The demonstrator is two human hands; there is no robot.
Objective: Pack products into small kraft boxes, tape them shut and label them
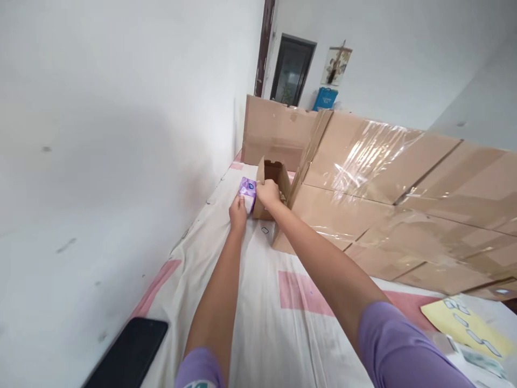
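A small purple and white packet [247, 187] with a dark blue mark on it is held upright in my left hand [238, 212], with the thumb on its near face. Right beside it stands a small open cardboard box [263, 212], its flaps raised and its inside dark. My right hand [268, 193] is closed over the left edge of this box, close to the packet. The fingertips are hidden, so how far they reach inside does not show. Both hands rest low over a white cloth [258, 302] with pink patches.
Large taped cardboard boxes [363, 178] form a wall on the right, and another carton panel [278, 132] stands behind. A white wall [100, 161] runs along the left. A black phone [127, 353] lies at the lower left, a yellow sheet [468, 326] at the lower right.
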